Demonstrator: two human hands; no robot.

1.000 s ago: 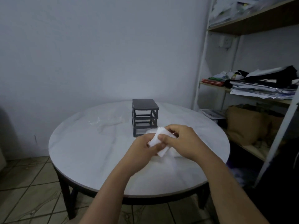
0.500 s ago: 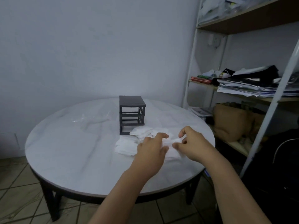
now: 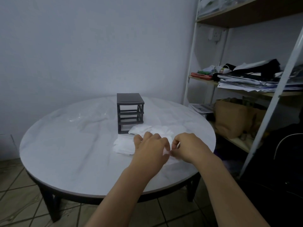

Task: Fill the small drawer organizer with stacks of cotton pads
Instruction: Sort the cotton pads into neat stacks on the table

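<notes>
Head view gives us both hands low over the round white marble-look desk [image 3: 65,153]. Our left hand [image 3: 150,149] lies palm down on a loose pile of white cotton pads [image 3: 124,145]. Its fingers [image 3: 148,135] are slightly spread and gently curved, but their tips are hidden behind the knuckles, so we cannot tell whether they grip anything. Our right hand [image 3: 188,147] sits just beside it with its fingers [image 3: 176,142] curled in, thumb and forefinger pinching the edge of one pad in the gap between the two hands.

The pile is wider than it is deep. Its long axis runs left to right, from just left of the left fingers to beyond the right fingers.

Just beyond the left fingertips, at the pile's far edge, stands the small dark grey plastic drawer organizer [image 3: 130,112]. It is upright with its long axis vertical, and its three stacked tiers face us, turned a little to our right.

Well left of the fingers lies a crumpled clear plastic wrapper [image 3: 85,116]. Far right of the right fingers, off the desk, a white metal shelf unit [image 3: 191,63] holds papers and a brown paper bag [image 3: 229,118].
</notes>
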